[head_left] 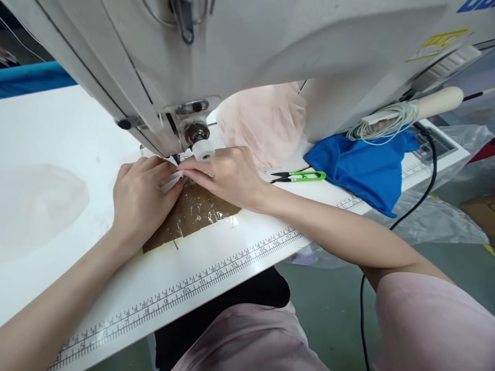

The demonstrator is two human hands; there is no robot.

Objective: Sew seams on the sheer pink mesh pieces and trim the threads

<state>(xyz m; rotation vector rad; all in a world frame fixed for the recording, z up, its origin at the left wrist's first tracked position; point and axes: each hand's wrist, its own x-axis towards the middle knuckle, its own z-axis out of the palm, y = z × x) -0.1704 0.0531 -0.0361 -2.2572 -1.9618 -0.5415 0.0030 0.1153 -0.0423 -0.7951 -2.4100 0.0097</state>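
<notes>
Both hands meet just below the needle area of a sewing machine [240,46]. A small piece of thin white fabric [172,180] shows between them. My left hand [145,198] has its thumb and fingers closed on this fabric from the left. From the right, my right hand [232,175] pinches the same fabric between thumb and forefinger, close to the presser foot. Much of the fabric, along with the needle tip, is hidden behind the fingers. Under the hands lies a brown taped patch [197,214] on the white table [216,252].
Green thread snips [307,176] lie right of my right hand, beside a blue cloth [363,165]. Pale pink fabric [266,121] sits behind the machine's needle side. A sheer pale piece [42,206] rests at left. A printed ruler [185,293] follows the front edge; a black cable [429,185] hangs at right.
</notes>
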